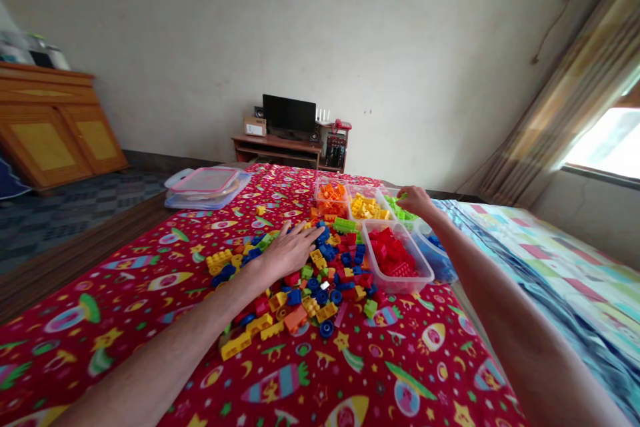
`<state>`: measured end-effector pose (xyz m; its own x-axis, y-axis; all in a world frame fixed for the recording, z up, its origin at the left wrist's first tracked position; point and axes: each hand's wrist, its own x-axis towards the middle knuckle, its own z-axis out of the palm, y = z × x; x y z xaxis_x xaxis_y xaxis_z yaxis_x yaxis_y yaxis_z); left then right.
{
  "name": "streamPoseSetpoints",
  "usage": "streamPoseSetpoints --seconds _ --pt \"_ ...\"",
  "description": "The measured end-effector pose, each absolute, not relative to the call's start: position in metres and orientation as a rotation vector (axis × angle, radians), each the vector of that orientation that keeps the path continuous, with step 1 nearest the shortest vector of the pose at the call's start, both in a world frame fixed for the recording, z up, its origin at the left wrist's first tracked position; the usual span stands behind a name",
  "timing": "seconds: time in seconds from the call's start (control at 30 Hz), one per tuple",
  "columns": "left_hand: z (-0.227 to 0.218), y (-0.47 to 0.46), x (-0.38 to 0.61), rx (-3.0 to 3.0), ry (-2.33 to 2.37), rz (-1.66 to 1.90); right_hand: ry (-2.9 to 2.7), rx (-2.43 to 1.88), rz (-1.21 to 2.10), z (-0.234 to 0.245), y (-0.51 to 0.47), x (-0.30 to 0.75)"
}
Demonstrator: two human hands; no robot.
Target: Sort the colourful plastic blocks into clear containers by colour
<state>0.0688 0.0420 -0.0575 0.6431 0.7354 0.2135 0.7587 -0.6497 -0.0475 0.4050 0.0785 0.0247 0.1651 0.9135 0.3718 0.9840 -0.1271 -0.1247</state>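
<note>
Head view: we have left hand spread flat, fingers open, resting at edge of loose plastic bricks heaped on red bedspread. Right hand reaches over green-brick tub, fingers bent down at bricks; we cannot tell whether they grip any. Red-brick tub stands beside heap, blue-brick tub just right of it. Orange-brick tub and yellow-brick tub sit behind heap. We have both hands at bricks, between heap and tubs.
</note>
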Motion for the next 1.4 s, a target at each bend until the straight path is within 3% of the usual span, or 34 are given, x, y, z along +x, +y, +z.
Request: streamPoseSetpoints --seconds 0.27,0.7,1.0,1.13,1.4 --pt "-0.064 0.047 0.068 -2.711 -1.235 -0.296 -1.772 -2.096 -0.326 0.018 0.086 0.419" --pt "-0.058 0.043 0.073 -2.736 -1.296 -0.245 -1.939 -1.538 -0.054 0.017 0.01 0.291" --pt "-0.064 0.067 0.062 -2.859 -1.023 -0.648 -2.237 -1.484 -0.061 -0.038 -0.015 0.215" --pt "-0.049 0.079 0.049 -2.762 -1.154 -0.856 -2.269 -1.546 -0.116 -0.054 -0.016 0.218" --pt "-0.034 0.059 0.017 -2.859 -1.115 -0.783 -2.426 -1.516 -0.118 -0.056 -0.014 0.223"
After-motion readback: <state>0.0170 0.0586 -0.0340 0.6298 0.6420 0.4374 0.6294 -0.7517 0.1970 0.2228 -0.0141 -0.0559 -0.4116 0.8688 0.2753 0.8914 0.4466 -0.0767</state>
